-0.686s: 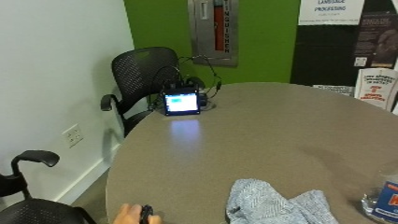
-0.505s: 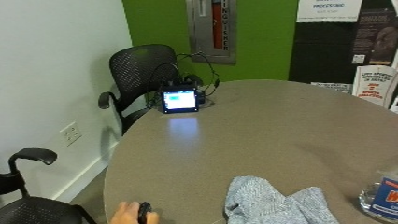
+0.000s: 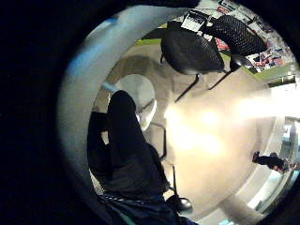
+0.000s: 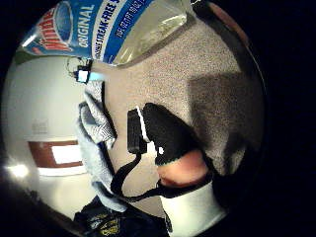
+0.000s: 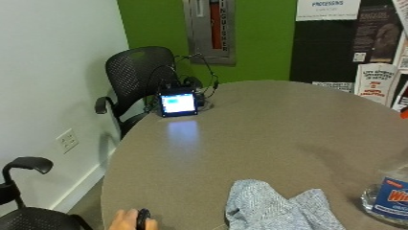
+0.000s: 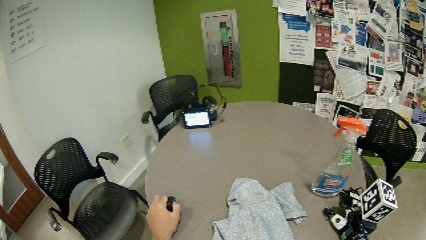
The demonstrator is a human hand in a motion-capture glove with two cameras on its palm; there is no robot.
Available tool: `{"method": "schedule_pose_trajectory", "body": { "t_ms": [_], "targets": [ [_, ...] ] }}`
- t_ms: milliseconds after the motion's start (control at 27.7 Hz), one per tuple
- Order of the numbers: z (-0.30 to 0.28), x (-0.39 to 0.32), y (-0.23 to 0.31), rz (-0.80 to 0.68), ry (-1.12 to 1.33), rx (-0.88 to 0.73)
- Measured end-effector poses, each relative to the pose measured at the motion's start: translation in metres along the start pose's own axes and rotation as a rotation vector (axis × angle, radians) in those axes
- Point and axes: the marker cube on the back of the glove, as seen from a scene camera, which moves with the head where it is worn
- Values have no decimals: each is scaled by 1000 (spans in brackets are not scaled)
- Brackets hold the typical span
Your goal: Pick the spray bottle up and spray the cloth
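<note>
The spray bottle (image 6: 338, 161), clear with an orange trigger head and a blue label, stands upright near the table's right edge; only its base (image 5: 389, 199) shows in the outside view. The grey-blue cloth (image 5: 275, 207) lies crumpled on the table's near side, left of the bottle, also seen in the wide view (image 6: 256, 210). My gloved right hand (image 6: 343, 221) is low at the table's near right edge, just in front of the bottle and holding nothing. In the thumb side palm view the bottle's label (image 4: 94, 24) is close, with the thumb (image 4: 170, 143) extended over the tabletop and the cloth (image 4: 96, 143) beside it.
The round grey table (image 5: 267, 124) carries a small lit screen with cables (image 5: 178, 103) at its far left. A bare left hand (image 5: 130, 221) rests at the near left edge on a small black object. Black mesh chairs (image 6: 86, 185) stand around the table.
The outside camera has shifted a little, showing more of the bottle's base. The cloth, bottle and left hand stay where they were.
</note>
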Motion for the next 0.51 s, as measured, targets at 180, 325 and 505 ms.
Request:
{"method": "schedule_pose_trajectory", "body": {
  "t_ms": [180, 325, 505],
  "targets": [
    [3, 1, 1, 1, 11, -8],
    [4, 3, 1, -3, 8, -12],
    [4, 2, 2, 2, 10, -12]
  ]
}}
